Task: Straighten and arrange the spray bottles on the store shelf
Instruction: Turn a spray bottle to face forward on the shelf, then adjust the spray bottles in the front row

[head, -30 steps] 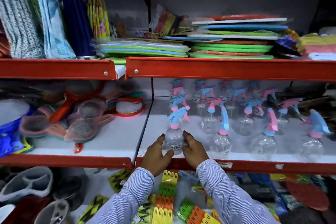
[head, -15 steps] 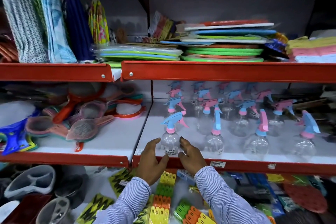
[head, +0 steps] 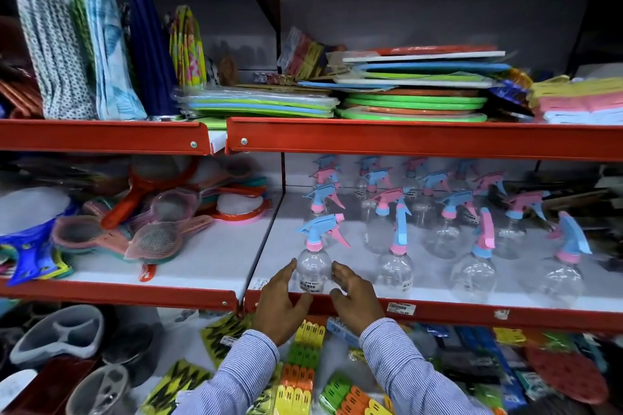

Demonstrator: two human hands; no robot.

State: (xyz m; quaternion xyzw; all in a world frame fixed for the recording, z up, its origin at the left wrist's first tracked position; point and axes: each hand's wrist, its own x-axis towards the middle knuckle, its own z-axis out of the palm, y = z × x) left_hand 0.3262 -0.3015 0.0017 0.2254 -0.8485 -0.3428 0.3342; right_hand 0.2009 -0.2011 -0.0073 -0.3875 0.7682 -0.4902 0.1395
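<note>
A clear spray bottle (head: 313, 268) with a blue trigger head and pink collar stands upright at the front left of the white shelf (head: 340, 236), nozzle pointing left. My left hand (head: 281, 300) touches its left side, thumb at its base. My right hand (head: 354, 295) cups its right side, fingers loosely spread. Three more clear bottles stand along the front: one with a blue head (head: 395, 266), one with a pink head (head: 474, 274), one at the far right (head: 562, 278). Several others (head: 448, 212) crowd behind, heads turned different ways.
The red front lip (head: 455, 313) runs below the bottles. Plastic strainers (head: 155, 239) fill the bay to the left. Stacked mats and plates (head: 414, 101) lie on the shelf above. Packs of clothes pegs (head: 300, 377) sit below my wrists.
Both hands stay around the front-left bottle. My right fingers have loosened and spread slightly. The camera view has drifted to the right and down.
</note>
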